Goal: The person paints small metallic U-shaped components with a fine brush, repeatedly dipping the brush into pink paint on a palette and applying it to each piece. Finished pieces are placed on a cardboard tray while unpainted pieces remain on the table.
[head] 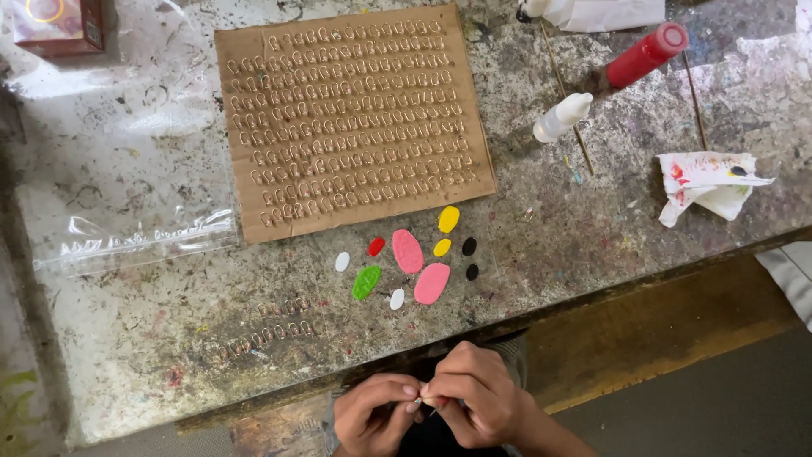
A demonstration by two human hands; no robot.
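My left hand (372, 415) and my right hand (478, 393) meet below the table's front edge, fingertips pinched together on a thin stick with a tiny piece (430, 404) at its tip. What the piece is cannot be told. Above them on the worn table (550, 245) lie several paint blobs: pink (408, 251), green (366, 282), yellow (448, 219), red (375, 246), white (342, 261) and black (469, 246). Farther back is a cardboard sheet (355, 118) covered in rows of small hook-shaped pieces.
A clear plastic bag (127, 169) lies at the left. A red bottle (639, 57), a white bottle (562, 117), thin sticks (567, 93) and a paint-stained tissue (706, 182) sit at the right. A box (59, 25) stands at the far left corner. Small hooks (271, 326) lie loose near the front.
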